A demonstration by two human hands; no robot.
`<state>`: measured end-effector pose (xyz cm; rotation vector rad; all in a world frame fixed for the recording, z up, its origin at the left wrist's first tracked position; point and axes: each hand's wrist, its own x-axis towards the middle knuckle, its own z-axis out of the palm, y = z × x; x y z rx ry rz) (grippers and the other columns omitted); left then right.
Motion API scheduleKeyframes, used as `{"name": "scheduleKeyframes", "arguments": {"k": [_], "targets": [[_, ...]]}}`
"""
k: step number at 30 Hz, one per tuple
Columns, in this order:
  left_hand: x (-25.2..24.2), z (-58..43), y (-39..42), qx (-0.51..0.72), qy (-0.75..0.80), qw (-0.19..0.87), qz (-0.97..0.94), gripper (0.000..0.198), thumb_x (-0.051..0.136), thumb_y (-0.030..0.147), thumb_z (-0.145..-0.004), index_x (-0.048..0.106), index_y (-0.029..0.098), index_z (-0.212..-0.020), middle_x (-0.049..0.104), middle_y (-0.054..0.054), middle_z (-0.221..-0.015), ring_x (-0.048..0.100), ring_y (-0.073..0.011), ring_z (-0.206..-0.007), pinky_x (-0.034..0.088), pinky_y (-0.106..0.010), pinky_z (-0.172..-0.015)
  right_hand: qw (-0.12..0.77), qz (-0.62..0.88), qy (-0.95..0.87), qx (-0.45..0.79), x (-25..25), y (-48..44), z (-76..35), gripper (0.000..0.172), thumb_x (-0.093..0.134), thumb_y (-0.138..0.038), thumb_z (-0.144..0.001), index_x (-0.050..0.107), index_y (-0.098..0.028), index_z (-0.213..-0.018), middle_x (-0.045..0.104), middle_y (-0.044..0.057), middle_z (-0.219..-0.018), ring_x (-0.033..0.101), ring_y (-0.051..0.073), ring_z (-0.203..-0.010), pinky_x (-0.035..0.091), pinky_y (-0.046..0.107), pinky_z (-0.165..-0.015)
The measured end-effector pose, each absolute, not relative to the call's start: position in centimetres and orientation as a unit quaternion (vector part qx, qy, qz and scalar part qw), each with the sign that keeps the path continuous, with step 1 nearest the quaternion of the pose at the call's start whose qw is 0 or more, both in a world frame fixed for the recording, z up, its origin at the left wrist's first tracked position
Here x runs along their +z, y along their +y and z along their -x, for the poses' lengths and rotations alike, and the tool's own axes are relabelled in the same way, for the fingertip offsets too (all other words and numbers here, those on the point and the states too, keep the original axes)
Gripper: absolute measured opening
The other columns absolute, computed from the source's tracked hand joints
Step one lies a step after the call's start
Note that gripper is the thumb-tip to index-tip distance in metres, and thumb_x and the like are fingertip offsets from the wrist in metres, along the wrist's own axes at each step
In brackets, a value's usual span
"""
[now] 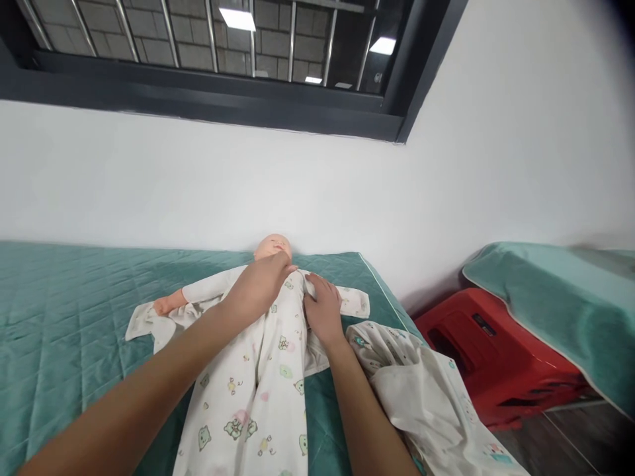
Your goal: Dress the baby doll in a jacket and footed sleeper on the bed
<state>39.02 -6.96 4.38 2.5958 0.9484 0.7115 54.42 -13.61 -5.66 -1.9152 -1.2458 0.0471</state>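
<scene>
A baby doll (272, 245) lies on its back on the green quilted cover, its head toward the wall. A white patterned baby romper (282, 344) is spread over its body, legs toward me. My left hand (262, 281) is closed at the neckline just below the doll's chin, pinching the cloth. My right hand (323, 309) has its fingers curled on the romper's right edge at chest height, gripping the fabric. The doll's arm at left, in a plain white sleeve (211, 285), lies over an empty patterned sleeve (141, 322). Another patterned sleeve (354, 302) extends right.
A crumpled white printed cloth (426, 390) lies right of my right forearm. Beyond the edge of the green quilted cover (64, 317) stands a red plastic stool (496, 350), partly under another green cover (560, 291). A white wall (198, 178) and barred window are behind.
</scene>
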Motion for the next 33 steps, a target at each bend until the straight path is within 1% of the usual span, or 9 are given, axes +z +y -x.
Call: {"name": "scheduleKeyframes", "arguments": {"k": [4,6,9,12,18,21,24,29,33], "targets": [[4.6,-42.6,-5.0,0.144,0.284,0.004,-0.948,0.031,0.032,0.031,-0.102,0.059,0.016,-0.098,0.069,-0.009,-0.09,0.065,-0.0216,-0.083,0.045,-0.029,-0.069,0.414,0.763,-0.496,0.022,-5.5,-13.7,-54.4,0.048,0.047,-0.01,-0.079,0.064,-0.023,-0.122,0.06,0.003,-0.136,0.047,0.023,-0.129,0.024,0.043,-0.113],[4.7,-44.5,-4.7,0.097,0.282,-0.013,-0.954,0.031,0.03,0.028,-0.102,0.058,0.014,-0.104,0.069,-0.012,-0.095,0.066,-0.0231,-0.088,0.046,-0.03,-0.071,0.41,0.762,-0.502,0.016,-5.4,-13.8,-54.3,0.048,0.047,-0.01,-0.08,0.062,-0.023,-0.124,0.06,0.004,-0.136,0.046,0.023,-0.13,0.024,0.043,-0.112],[4.5,-46.9,-4.9,0.014,0.3,0.021,-0.954,0.027,0.036,0.022,-0.099,0.058,0.011,-0.11,0.07,-0.014,-0.098,0.068,-0.0234,-0.086,0.048,-0.03,-0.07,0.406,0.764,-0.501,-0.009,-5.6,-13.8,-54.7,0.049,0.047,-0.008,-0.08,0.061,-0.022,-0.125,0.062,0.004,-0.134,0.047,0.024,-0.128,0.025,0.041,-0.111],[4.0,-48.3,-5.2,-0.023,0.289,0.04,-0.956,0.023,0.045,0.018,-0.094,0.062,0.01,-0.106,0.071,-0.016,-0.1,0.069,-0.026,-0.088,0.05,-0.031,-0.07,0.401,0.783,-0.474,-0.044,-5.9,-13.9,-55.6,0.047,0.049,-0.009,-0.079,0.062,-0.02,-0.122,0.065,0.006,-0.128,0.05,0.025,-0.125,0.026,0.041,-0.109],[3.7,-48.2,-5.2,-0.057,0.24,0.057,-0.967,0.028,0.043,0.017,-0.093,0.064,0.012,-0.111,0.072,-0.014,-0.104,0.068,-0.0264,-0.094,0.052,-0.032,-0.076,0.419,0.801,-0.419,-0.083,-6.1,-14.0,-56.7,0.047,0.044,-0.003,-0.075,0.066,-0.021,-0.112,0.069,0.005,-0.119,0.056,0.024,-0.115,0.034,0.037,-0.101],[3.5,-48.6,-5.1,-0.104,0.214,0.069,-0.969,0.023,0.048,0.017,-0.09,0.069,0.014,-0.099,0.074,-0.012,-0.1,0.069,-0.0254,-0.089,0.052,-0.032,-0.076,0.401,0.811,-0.418,-0.079,-6.0,-14.0,-56.5,0.043,0.044,-0.006,-0.078,0.065,-0.02,-0.113,0.069,0.007,-0.119,0.056,0.025,-0.116,0.032,0.038,-0.102],[3.2,-50.0,-4.8,-0.138,0.206,0.082,-0.965,0.017,0.056,0.014,-0.083,0.072,0.016,-0.09,0.075,-0.01,-0.098,0.069,-0.0244,-0.089,0.053,-0.031,-0.076,0.378,0.823,-0.419,-0.061,-6.0,-13.7,-56.5,0.037,0.049,-0.016,-0.084,0.063,-0.018,-0.118,0.068,0.01,-0.12,0.054,0.028,-0.118,0.028,0.042,-0.105],[2.3,-52.3,-4.4,-0.12,0.276,0.08,-0.95,0.026,0.064,0.013,-0.078,0.07,0.013,-0.104,0.072,-0.015,-0.11,0.068,-0.0294,-0.099,0.055,-0.037,-0.08,0.384,0.823,-0.418,-0.031,-6.4,-13.6,-57.2,0.041,0.054,-0.024,-0.082,0.06,-0.019,-0.123,0.066,0.01,-0.125,0.052,0.029,-0.122,0.023,0.047,-0.11],[1.5,-52.4,-4.5,-0.082,0.327,0.076,-0.938,0.026,0.058,0.009,-0.082,0.069,0.011,-0.105,0.07,-0.02,-0.113,0.066,-0.0336,-0.107,0.053,-0.045,-0.087,0.427,0.802,-0.416,-0.023,-6.4,-13.9,-57.8,0.041,0.047,-0.018,-0.079,0.063,-0.02,-0.118,0.068,0.008,-0.122,0.057,0.026,-0.117,0.029,0.044,-0.108]]}}
